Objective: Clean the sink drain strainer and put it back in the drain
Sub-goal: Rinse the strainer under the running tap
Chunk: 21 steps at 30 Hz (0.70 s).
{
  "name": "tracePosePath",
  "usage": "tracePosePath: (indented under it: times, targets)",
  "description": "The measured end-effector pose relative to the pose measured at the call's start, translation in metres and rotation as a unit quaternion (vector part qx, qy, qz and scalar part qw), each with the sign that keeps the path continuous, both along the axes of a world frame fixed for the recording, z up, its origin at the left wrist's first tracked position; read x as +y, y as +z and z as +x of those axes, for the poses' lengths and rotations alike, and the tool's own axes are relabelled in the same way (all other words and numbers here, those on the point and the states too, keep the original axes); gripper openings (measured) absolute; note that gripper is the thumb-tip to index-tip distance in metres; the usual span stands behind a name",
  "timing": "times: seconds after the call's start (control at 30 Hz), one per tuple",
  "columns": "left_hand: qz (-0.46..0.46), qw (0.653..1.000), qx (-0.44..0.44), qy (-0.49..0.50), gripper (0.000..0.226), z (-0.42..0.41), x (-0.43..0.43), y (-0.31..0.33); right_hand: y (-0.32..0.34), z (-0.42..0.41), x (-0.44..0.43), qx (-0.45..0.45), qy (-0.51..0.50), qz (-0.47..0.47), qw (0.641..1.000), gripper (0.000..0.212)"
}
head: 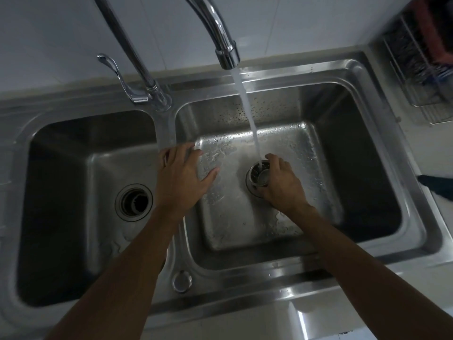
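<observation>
Stainless steel fills the head view: a double-basin stainless steel sink [367, 77] set in a pale counter [421, 285]. The right hand [282, 185] has its grip closed around the small perforated steel cup-shaped drain strainer [257, 174], fingers curled over its far rim and thumb low on the near side. The strainer sits right over the round drain opening [252, 192] of the right basin — whether it rests in the opening or is held just above it cannot be told. It is tilted, its open mouth turned up and toward the back wall of the basin, its axis leaning away from the person.

A white stream of water [247, 111] falls from the curved chrome faucet spout [220, 40] straight into the strainer's mouth. The floor of the right basin is wet and beaded with drops.

The left hand [181, 177] holds nothing — its grip is open, fingers spread, palm down over the steel divider between the basins, fingertips reaching over the right basin's floor.

The left basin holds only its own round black-centred drain fitting [134, 202]. A chrome lever handle [117, 77] stands behind the divider, and a wire dish rack [421, 69] sits on the counter at the far right; its contents are too dark to make out.
</observation>
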<state>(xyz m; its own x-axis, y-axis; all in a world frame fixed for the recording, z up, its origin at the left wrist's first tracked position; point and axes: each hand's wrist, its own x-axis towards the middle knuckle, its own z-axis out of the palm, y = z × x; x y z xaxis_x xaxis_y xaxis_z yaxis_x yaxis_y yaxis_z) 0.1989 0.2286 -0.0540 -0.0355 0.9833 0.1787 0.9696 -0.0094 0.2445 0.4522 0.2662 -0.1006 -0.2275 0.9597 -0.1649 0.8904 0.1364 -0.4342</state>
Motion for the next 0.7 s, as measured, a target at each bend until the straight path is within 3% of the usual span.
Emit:
tracePosePath:
  times: [0.3,0.43,0.7]
  targets:
    - [0.006,1.0,0.011,-0.004,0.057,-0.003,0.002,-0.005,0.006,0.003,0.005,0.031,0.013,-0.031,0.999,0.091]
    - [0.011,1.0,0.016,-0.001,0.056,-0.002,0.002,-0.005,0.005,0.008,0.013,-0.045,0.043,-0.015,0.998,0.094]
    - [-0.007,1.0,0.012,0.001,0.057,-0.002,0.002,-0.002,-0.004,0.005,0.004,-0.155,0.135,0.055,0.977,0.076]
